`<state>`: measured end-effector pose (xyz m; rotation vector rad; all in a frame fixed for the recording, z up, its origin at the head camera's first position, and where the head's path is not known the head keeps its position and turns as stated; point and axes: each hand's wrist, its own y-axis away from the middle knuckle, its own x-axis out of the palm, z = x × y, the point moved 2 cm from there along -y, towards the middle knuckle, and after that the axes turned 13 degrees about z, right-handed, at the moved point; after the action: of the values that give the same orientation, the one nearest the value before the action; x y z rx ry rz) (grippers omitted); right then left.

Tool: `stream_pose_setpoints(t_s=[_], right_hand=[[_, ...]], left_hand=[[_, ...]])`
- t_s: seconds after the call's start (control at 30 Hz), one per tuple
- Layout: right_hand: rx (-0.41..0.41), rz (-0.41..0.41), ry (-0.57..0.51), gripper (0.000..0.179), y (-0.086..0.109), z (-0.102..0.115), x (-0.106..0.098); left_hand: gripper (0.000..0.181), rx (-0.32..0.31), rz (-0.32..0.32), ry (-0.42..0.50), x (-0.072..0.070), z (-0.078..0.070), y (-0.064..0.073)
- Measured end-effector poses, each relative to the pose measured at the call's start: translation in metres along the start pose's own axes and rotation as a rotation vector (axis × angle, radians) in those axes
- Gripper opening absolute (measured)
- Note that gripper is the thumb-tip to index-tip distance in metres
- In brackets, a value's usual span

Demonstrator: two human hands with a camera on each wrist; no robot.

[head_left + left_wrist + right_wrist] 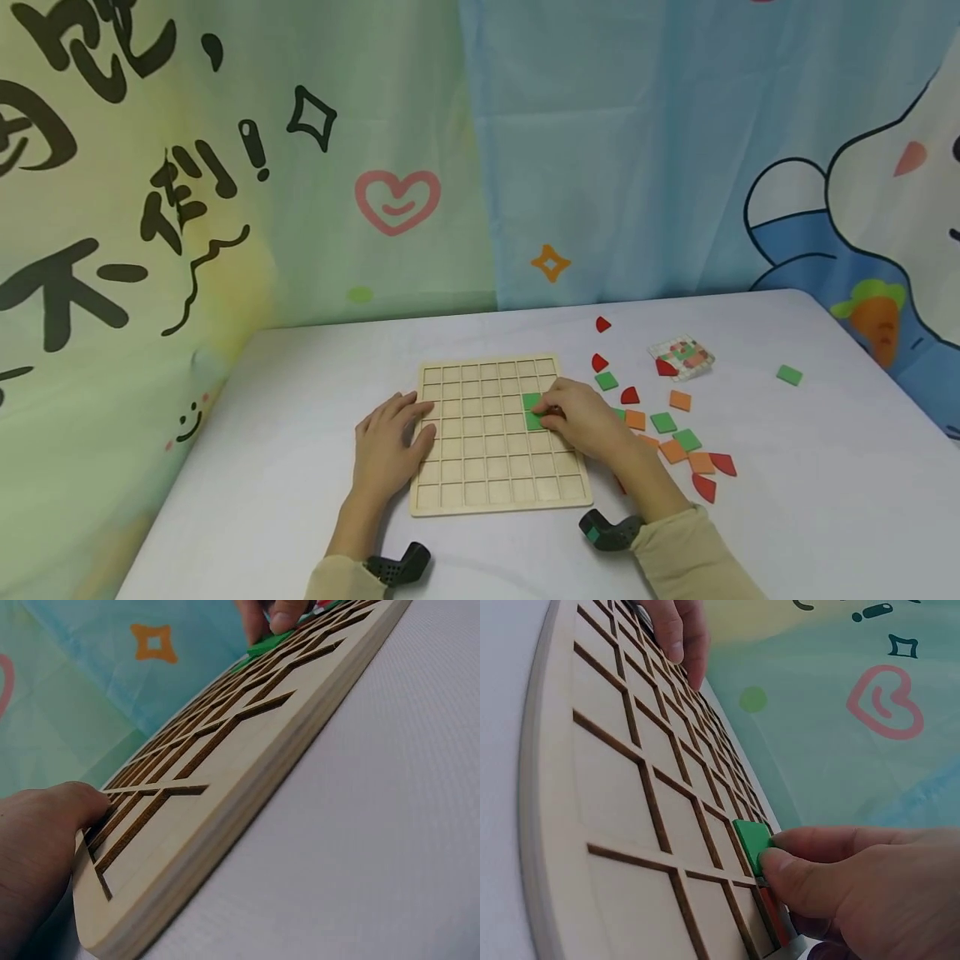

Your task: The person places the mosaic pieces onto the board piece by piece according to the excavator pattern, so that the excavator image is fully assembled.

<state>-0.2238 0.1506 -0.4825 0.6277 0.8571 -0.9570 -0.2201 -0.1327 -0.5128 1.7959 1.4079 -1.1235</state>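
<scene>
A pale wooden board (487, 467) with a grid of shallow square cells lies flat on the table. Two green square tiles show on its right part: the farther one (531, 402) and the nearer one (533, 421). With thumb and finger, my right hand (581, 417) pinches a green square tile (751, 844) at the grid; its far edge is hidden by the fingertips. My left hand (392, 446) rests at the board's left edge, fingers loosely bent, and its thumb (86, 801) touches the rim in the left wrist view.
Right of the board lie scattered green tiles (663, 422), orange tiles (672, 452) and red quarter-round pieces (703, 487), several of each. Behind them is a patterned card (693, 357) with a red piece on it. A lone green tile (789, 375) lies farther right. A printed curtain (600, 150) hangs behind the table.
</scene>
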Motion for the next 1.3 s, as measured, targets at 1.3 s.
stream_pose_setpoints(t_s=[1.3], right_hand=[[0.42,-0.119,-0.06,0.041,0.019,-0.075,-0.027]], left_hand=[[0.032,0.005,-0.037,0.007,0.0,0.0,0.001]])
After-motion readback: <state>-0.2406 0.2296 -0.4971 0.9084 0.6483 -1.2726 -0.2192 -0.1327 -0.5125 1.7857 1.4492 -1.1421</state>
